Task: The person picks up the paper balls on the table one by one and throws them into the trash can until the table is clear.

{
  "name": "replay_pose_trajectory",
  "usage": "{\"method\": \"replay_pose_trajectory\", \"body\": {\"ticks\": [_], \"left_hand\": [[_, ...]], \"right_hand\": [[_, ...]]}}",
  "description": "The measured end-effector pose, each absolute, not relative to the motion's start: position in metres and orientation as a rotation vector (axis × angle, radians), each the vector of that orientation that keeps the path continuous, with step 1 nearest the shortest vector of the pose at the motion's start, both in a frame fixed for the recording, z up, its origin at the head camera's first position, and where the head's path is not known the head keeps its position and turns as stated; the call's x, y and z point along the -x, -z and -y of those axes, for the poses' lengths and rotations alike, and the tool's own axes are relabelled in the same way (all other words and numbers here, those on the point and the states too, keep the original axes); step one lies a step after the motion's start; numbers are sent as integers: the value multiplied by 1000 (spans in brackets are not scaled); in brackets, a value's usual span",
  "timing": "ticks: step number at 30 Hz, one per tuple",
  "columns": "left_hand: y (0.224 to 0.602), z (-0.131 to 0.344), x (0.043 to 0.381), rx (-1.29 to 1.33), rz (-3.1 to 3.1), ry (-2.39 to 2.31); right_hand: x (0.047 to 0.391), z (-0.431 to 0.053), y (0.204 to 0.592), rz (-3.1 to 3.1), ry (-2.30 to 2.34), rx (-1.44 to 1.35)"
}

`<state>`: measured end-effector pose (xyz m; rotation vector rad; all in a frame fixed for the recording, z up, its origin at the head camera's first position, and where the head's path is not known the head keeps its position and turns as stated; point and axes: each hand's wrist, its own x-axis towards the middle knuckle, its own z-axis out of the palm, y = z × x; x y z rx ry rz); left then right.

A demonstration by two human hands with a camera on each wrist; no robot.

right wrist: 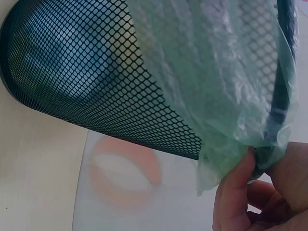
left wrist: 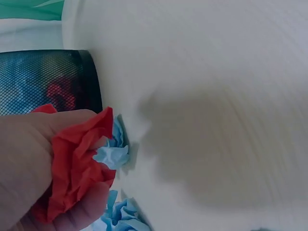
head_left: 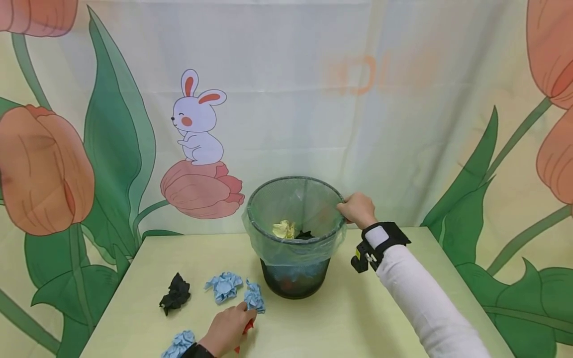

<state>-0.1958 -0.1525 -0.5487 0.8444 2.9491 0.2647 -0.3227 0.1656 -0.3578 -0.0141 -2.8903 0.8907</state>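
Note:
My left hand (head_left: 229, 328) grips a crumpled piece of red paper (left wrist: 79, 163) low over the table's front part. Just beyond it lies a crumpled blue paper ball (head_left: 254, 296). With thumb and fingers, my right hand (head_left: 359, 209) pinches the rim of a black mesh wastebasket (head_left: 293, 281) at its right side. A thin green plastic bag (right wrist: 207, 72) lines the basket and folds down over the rim. Inside sit a crumpled yellow paper (head_left: 284, 229) and a black one (head_left: 305, 235); blue and red shapes show through the mesh lower down.
Left of the basket lie another blue paper ball (head_left: 225, 287) and a black crumpled paper (head_left: 175, 294). One more blue ball (head_left: 179, 344) is near the left wrist. The pale table (head_left: 380, 323) ends at a printed curtain (head_left: 286, 109) behind.

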Motion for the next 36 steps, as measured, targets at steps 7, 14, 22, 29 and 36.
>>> {"method": "replay_pose_trajectory", "body": {"ticks": [7, 14, 22, 29, 36], "left_hand": [[534, 155, 201, -897, -2978, -298], [513, 157, 210, -977, -3090, -287], [484, 161, 222, -991, -3176, -163], [454, 166, 231, -1043, -3242, -41], [423, 172, 239, -1024, -3283, 53]], "right_hand": [[323, -165, 356, 2893, -889, 8], [323, -165, 355, 2889, -895, 12], [323, -165, 358, 2895, -897, 11], [323, -166, 360, 2887, -909, -2], [324, -166, 358, 2899, -897, -4]]}}
